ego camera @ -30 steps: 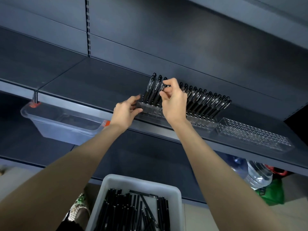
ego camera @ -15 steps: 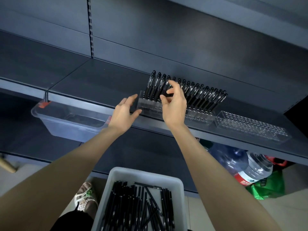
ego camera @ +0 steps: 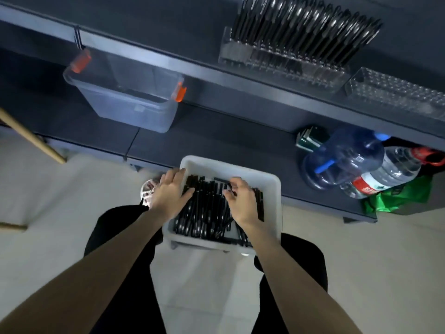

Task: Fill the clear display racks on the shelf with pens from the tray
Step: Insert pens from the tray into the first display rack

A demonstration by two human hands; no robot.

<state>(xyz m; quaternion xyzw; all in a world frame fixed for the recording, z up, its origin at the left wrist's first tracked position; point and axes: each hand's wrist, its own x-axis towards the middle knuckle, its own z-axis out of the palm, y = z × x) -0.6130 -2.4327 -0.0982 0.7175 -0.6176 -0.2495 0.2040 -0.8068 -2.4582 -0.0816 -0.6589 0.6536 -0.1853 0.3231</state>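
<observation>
Nearest me, the person is bent over a white tray [ego camera: 231, 164] that seems to sit across their knees, with both hands down in it. The left hand [ego camera: 171, 192] lies with its fingers spread, over the tray's left rim and onto the heap of black pens [ego camera: 204, 208]. The right hand [ego camera: 241, 200] has its fingers curled down into the pile. I cannot tell whether they have closed on a pen yet. The tray is well stocked, with pens lying lengthwise and a few crossed.

Beyond it, up on the dark shelf [ego camera: 168, 20], the left clear rack [ego camera: 277, 66] looks full, with a slanted row of pens standing in it. Just beside it on the right, the second clear rack [ego camera: 397, 92] shows only bare holes. By my reckoning the job is about half done, and this is a reach for more stock.

Under the shelf edge, off to the left, is a clear bin [ego camera: 125, 102] with orange clips. Lower right are a blue water jug [ego camera: 344, 157], a clear bottle [ego camera: 390, 169] and a green bag [ego camera: 399, 196]. The bottle's red label carries white lettering that is too blurred to read, and I can make out no print on the pens either.
</observation>
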